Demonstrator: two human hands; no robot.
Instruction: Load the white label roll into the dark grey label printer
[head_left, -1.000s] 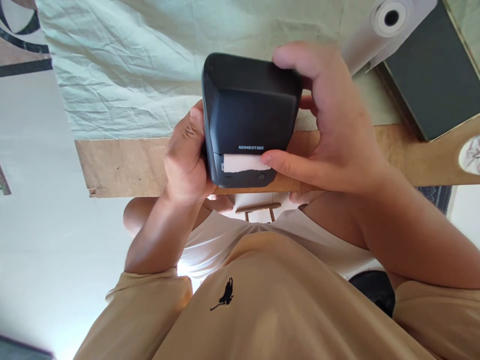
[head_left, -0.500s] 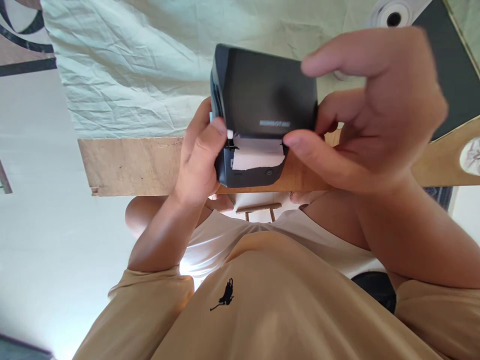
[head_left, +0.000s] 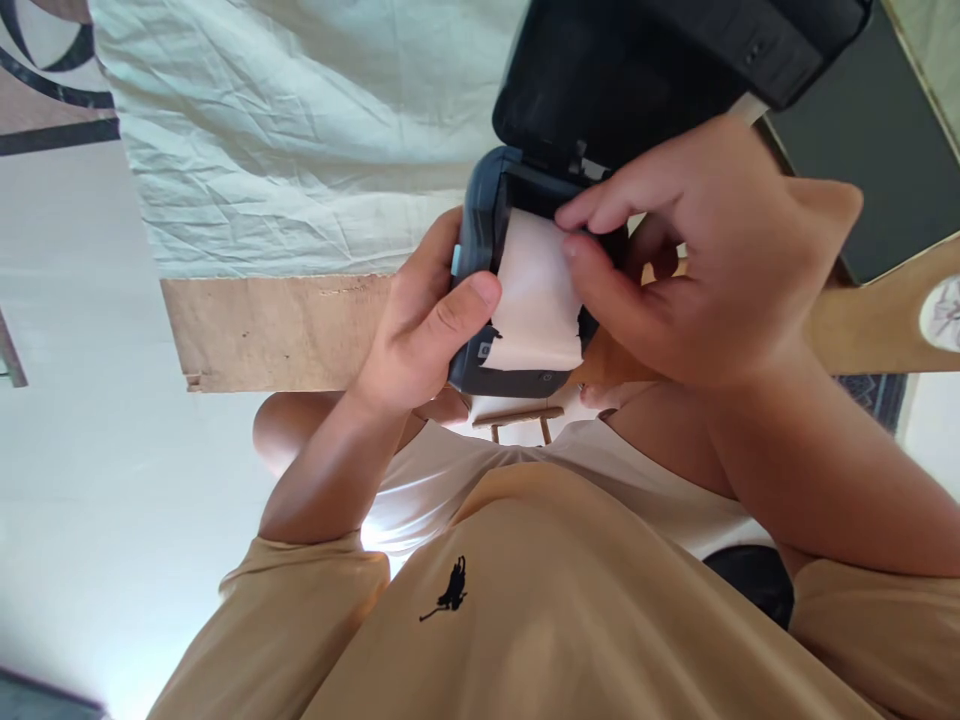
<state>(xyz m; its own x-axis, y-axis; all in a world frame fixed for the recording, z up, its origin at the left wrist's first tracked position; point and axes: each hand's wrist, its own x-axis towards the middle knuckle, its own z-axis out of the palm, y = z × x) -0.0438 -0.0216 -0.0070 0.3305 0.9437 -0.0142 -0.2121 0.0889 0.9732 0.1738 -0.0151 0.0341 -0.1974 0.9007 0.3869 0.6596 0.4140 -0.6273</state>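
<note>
A small dark label printer (head_left: 477,205) is held up over the front edge of the table. Its black lid (head_left: 592,85) stands swung open at the back. Wrapped round the printer's left side is my left hand (head_left: 427,320), its thumb on the near rim. Inside the open body lies a white paper roll (head_left: 536,290), whose torn end hangs over the front near the power button. My right hand (head_left: 697,250) has thumb and forefinger closed at the roll's upper right edge. Its other fingers are partly hidden behind the thumb.
A pale green cloth (head_left: 300,140) covers most of the wooden table (head_left: 277,335). On the right lies a dark flat panel (head_left: 900,160), partly under the raised lid. A round white object (head_left: 943,312) sits at the right edge.
The printer's lid has been opened and swung up and back, baring the paper roll. My right hand has moved from the lid to the roll. The printer has shifted slightly right.
</note>
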